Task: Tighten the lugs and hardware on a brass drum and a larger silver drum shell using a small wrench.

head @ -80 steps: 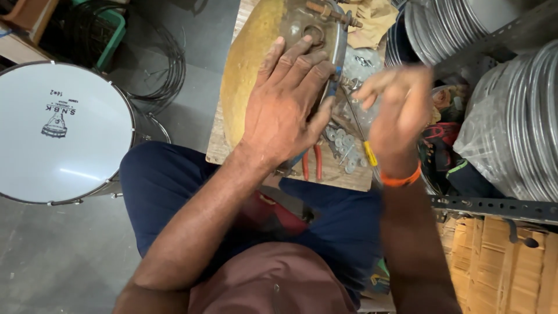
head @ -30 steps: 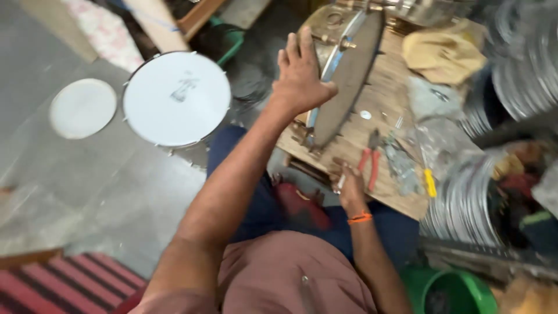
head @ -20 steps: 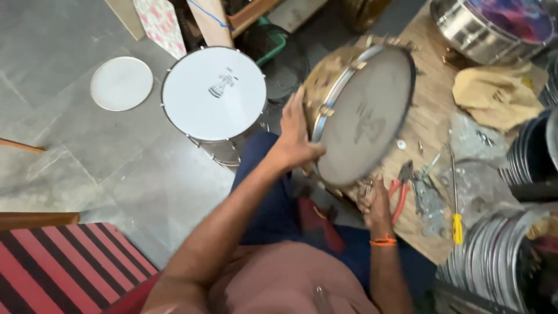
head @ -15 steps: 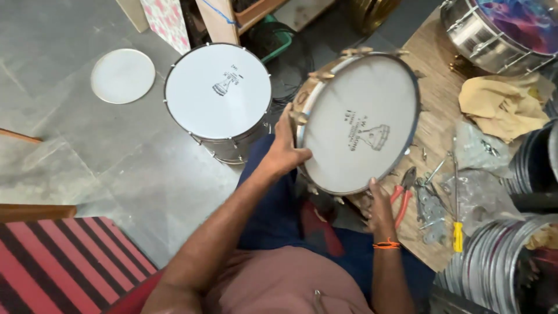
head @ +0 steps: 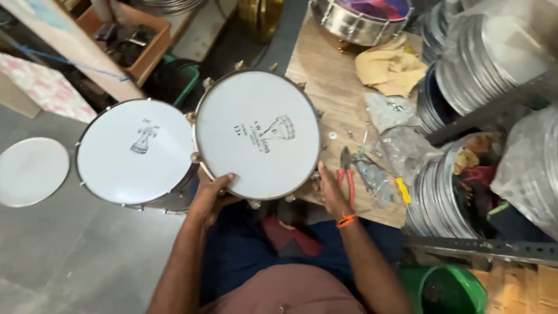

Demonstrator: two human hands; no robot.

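A round drum (head: 258, 134) with a white skin and metal tuning lugs faces up at me, half over the wooden board (head: 325, 75). My left hand (head: 212, 195) grips its lower left rim, thumb on the skin. My right hand (head: 331, 195), with an orange band at the wrist, holds the lower right rim from beneath. A second white-skinned drum (head: 136, 151) stands just left of it, almost touching.
Red-handled pliers (head: 347, 174), a yellow-handled tool (head: 403, 189), bagged hardware and loose screws lie on the board. A steel drum shell (head: 360, 17) and tan cloth (head: 390, 67) sit at the back. Stacked metal hoops (head: 442, 197) fill the right; a loose white drumhead (head: 29, 171) lies left; green bucket (head: 450, 291).
The drum was edge-on with my left palm flat on it; both hands have turned it so the white skin faces up, and my left hand has shifted down to the lower rim.
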